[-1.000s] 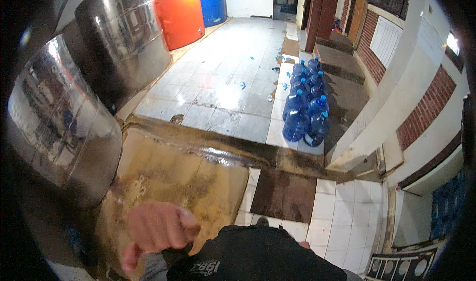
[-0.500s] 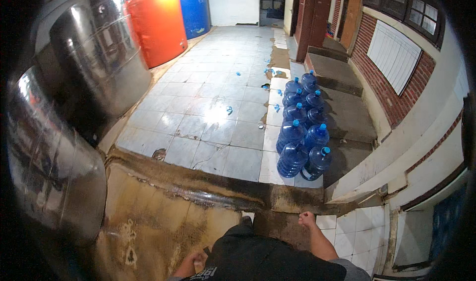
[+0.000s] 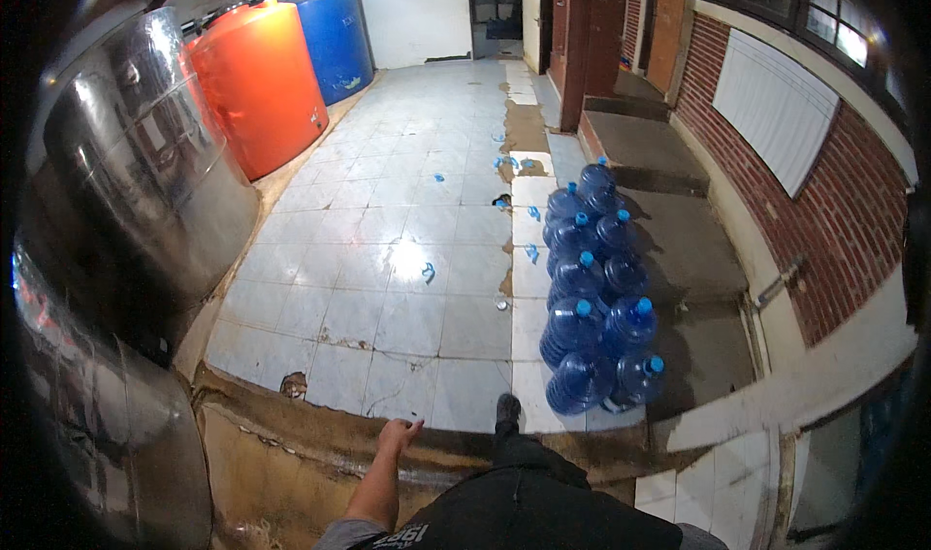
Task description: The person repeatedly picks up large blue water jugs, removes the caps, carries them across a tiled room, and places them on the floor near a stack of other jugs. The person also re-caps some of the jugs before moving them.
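My left hand (image 3: 398, 436) is out in front of my body, over the edge of the raised tiled floor. It holds nothing that I can see; a finger or thumb points to the right, away from the others. My right hand is out of the picture. One dark shoe (image 3: 507, 409) of mine is on the tile edge. Ahead on the right stands a double row of blue water gallon bottles (image 3: 582, 375), most with light blue caps (image 3: 656, 365). The nearest bottle on the left shows no cap.
Scattered light blue plastic scraps (image 3: 429, 273) lie on the pale tiles (image 3: 291, 278). To the left stand shiny metal tanks (image 3: 145, 152), an orange tank (image 3: 262, 84) and a blue tank (image 3: 335, 41). Concrete steps (image 3: 679, 259) run along the right. A broken tile hole (image 3: 294, 385) is near the floor's edge.
I have moved forward toward the tiles, and the bottles appear nearer. My left hand has swung forward. My right hand has left the view. One foot is now on the tile edge.
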Motion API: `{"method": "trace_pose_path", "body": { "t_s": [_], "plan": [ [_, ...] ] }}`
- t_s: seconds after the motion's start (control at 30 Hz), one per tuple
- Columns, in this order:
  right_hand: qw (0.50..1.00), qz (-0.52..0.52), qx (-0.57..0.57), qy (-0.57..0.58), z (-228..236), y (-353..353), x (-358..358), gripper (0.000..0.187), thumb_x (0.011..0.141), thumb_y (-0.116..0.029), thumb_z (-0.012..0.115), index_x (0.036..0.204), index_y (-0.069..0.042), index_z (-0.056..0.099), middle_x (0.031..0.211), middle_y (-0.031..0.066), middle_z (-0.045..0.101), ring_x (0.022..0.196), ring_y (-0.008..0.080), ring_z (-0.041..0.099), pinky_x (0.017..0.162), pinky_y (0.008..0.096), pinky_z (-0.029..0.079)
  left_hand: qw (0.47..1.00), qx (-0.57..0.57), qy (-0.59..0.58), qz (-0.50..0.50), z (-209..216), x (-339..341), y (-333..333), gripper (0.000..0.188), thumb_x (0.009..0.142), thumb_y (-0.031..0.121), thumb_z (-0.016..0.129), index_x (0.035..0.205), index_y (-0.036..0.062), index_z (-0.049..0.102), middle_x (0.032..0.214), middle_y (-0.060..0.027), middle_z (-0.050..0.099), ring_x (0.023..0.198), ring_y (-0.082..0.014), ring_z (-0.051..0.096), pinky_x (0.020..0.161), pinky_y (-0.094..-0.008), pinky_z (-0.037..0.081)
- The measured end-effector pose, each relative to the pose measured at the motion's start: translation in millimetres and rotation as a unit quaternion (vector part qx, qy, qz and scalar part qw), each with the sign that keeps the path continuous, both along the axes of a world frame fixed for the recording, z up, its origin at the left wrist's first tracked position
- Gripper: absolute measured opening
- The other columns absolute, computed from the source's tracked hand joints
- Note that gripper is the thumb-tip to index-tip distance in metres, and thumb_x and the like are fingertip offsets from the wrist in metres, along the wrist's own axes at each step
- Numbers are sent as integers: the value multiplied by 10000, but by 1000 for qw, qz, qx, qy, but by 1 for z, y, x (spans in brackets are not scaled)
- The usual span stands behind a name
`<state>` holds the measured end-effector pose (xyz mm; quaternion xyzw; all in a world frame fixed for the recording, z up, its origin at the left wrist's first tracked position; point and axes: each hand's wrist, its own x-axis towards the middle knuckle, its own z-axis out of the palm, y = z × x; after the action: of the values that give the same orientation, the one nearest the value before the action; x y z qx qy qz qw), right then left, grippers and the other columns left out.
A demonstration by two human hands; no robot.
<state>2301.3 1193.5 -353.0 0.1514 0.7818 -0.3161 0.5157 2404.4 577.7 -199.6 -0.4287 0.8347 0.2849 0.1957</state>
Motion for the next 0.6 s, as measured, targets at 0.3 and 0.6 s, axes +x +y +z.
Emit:
{"method": "trace_pose_path", "body": {
  "t_s": [0.3,0.6],
  "plan": [
    [979,-55,-127,150,-2,-247,-373,148,875,-188,603,879,-42,583,617,104,596,478,227,559,428,356,440,960,272,31,-54,-90,-117,-129,263,810,215,665,1050,113,696,989,-91,703,937,-229,652,785,-401,525],
    [926,-113,-243,264,82,-515,-646,102,873,-122,641,911,-51,579,724,81,630,520,167,589,441,289,472,928,310,-105,175,-181,-66,-206,243,741,64,726,975,9,693,959,-173,686,887,-223,644,675,-357,518]
  ]
}}
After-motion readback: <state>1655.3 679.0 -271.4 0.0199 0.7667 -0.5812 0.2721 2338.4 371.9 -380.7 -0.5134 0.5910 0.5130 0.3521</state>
